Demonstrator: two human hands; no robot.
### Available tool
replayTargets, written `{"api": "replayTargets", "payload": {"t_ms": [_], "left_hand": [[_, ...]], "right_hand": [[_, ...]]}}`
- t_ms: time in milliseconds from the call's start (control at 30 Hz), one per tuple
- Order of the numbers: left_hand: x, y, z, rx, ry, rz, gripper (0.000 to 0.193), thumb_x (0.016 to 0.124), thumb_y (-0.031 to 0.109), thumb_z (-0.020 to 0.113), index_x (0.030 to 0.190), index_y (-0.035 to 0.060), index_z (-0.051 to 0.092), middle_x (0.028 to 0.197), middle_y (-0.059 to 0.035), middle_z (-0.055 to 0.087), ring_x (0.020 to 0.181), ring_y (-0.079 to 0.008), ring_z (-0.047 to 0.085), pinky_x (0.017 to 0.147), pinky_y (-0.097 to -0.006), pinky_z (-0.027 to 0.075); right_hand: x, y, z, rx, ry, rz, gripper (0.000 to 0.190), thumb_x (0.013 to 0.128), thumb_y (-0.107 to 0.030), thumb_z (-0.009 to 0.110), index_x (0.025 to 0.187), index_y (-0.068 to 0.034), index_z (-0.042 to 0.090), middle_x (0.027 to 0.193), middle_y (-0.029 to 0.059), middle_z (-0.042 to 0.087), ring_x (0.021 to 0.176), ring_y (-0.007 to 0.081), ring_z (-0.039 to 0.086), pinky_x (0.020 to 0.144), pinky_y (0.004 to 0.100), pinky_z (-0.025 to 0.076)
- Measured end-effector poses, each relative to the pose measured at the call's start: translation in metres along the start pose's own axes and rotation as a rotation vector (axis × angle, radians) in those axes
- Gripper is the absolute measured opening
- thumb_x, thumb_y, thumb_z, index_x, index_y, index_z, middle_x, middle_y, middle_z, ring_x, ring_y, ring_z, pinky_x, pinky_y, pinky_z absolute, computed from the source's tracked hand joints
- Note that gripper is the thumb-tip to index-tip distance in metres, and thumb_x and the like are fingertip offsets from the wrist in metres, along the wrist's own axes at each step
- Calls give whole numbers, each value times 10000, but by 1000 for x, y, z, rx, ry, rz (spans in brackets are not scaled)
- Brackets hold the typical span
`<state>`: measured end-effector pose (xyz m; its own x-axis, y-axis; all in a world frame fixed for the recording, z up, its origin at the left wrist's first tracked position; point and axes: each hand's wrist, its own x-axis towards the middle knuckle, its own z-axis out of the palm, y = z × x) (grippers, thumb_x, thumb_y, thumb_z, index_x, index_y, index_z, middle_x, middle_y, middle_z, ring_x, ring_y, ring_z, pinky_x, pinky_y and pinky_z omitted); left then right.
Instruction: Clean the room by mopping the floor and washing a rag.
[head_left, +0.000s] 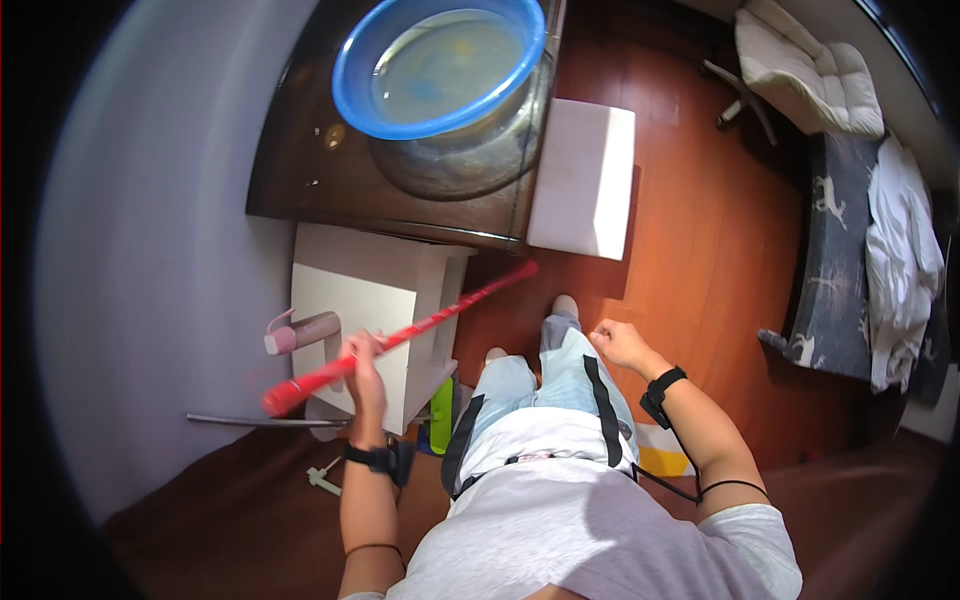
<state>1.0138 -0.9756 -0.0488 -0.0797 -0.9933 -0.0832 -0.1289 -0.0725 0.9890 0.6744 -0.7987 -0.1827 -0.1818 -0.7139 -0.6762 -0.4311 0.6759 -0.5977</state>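
Observation:
My left hand (364, 365) grips a long red stick (450, 313) near its thicker end, over a white cabinet (352, 279). The stick slants up to the right, its thin far end above the floor by the dark table's corner; it looks slightly blurred. My right hand (619, 343) is loosely curled beside my right leg, with nothing visible in it. On the dark wooden table (315, 176) stands a blue-rimmed basin (439, 129) with cloudy liquid in it. A pink bottle with a strap (311, 332) stands on the white cabinet, close to my left hand.
A white stool (577, 180) stands against the table's right side. Farther right are a cream swivel chair (810, 71) and a grey deer-patterned cover (829, 277) with white cloth (896, 277) on it. A bright green plastic object (442, 416) and a metal rod (262, 421) lie near my left side.

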Motion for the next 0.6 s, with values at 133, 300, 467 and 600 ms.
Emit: {"api": "replayTargets", "payload": {"t_ms": [133,300,467,600], "left_hand": [[-44,-1,6,558,-203,63,117,829,60,554,755,-30,568,879,-151,616,805,-198,584,740,-300,456],[-59,40,20,434,-219,-61,121,813,47,565,725,-36,563,829,-150,623,776,-217,600,780,-320,466],[-77,82,42,341,-418,70,69,750,-12,588,694,-26,550,833,-152,631,862,-270,620,914,-418,431],[-90,91,58,337,-525,59,130,695,4,683,683,-20,555,899,-140,639,1032,-331,565,866,-370,454]], "right_hand": [[30,-25,10,-134,-93,-150,296,816,-311,538,898,-35,607,888,196,623,875,336,591,781,405,460],[42,-52,27,-165,-148,-320,313,823,-311,539,912,-16,594,853,175,631,753,305,623,685,380,501],[45,-68,57,304,-561,166,394,897,-367,441,972,3,554,790,106,587,605,155,593,534,258,516],[41,-82,82,697,-654,434,455,898,-447,396,903,-18,547,813,128,575,655,204,599,583,323,519]]}}
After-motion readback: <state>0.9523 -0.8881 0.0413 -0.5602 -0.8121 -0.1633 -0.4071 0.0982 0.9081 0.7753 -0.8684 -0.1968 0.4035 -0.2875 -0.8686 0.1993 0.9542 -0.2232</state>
